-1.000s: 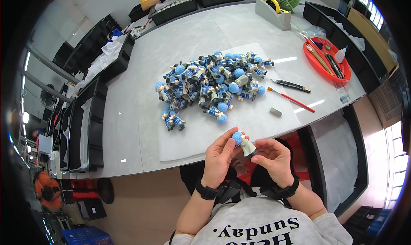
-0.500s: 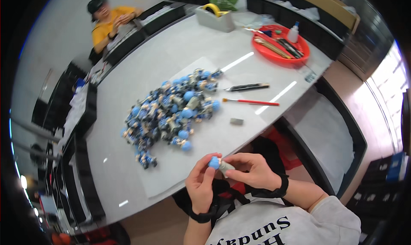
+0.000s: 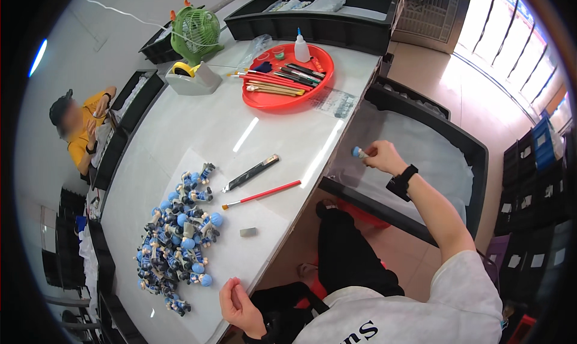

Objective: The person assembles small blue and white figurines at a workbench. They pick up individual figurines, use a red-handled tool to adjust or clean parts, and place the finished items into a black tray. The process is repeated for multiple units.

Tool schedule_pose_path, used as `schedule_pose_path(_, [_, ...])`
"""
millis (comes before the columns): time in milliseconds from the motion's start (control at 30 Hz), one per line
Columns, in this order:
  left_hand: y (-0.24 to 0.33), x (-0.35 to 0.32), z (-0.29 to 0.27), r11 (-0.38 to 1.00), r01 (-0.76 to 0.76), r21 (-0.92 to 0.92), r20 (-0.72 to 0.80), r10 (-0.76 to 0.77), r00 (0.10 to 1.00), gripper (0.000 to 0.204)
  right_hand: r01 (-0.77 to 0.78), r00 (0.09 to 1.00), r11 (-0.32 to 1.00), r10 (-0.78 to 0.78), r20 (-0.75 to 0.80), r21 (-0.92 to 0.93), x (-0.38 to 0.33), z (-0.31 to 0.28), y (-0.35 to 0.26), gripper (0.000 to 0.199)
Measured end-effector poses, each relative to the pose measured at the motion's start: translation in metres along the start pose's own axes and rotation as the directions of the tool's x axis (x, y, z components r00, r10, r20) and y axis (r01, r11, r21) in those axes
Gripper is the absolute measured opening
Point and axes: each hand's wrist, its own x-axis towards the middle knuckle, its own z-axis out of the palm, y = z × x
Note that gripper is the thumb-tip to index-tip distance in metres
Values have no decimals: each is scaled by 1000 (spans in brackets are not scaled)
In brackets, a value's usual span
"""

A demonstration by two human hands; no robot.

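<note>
In my right hand (image 3: 384, 158) is a small figurine (image 3: 359, 153) with a light-blue head, pinched between thumb and fingers above a lined black tray (image 3: 479, 182) beside the table. My left hand (image 3: 241, 310) is by the table's near edge, palm turned up, fingers loosely curled with no object showing in it; I read it as open. A heap of similar blue-headed figurines (image 3: 180, 242) lies on a white sheet just beyond the left hand. To its right on the sheet is a small grey block (image 3: 247, 231).
On the table lie a black cutter knife (image 3: 252, 173) and a red-handled brush (image 3: 264, 194). Farther back are a red tray (image 3: 264, 105) of brushes and a bottle, a tape dispenser (image 3: 195, 82) and a green fan (image 3: 195, 34). A person in yellow (image 3: 90, 130) sits far left.
My view has turned rightward. My right hand has moved from beside the left hand to over the side tray, carrying the figurine. My left hand has let go of it.
</note>
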Motion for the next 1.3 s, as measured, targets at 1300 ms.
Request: schedule_pose_path(1300, [-4,7,-29,973,-136,-186,57,149,987,20,620,743,673,-669,-27,403,-103,108,-253,19])
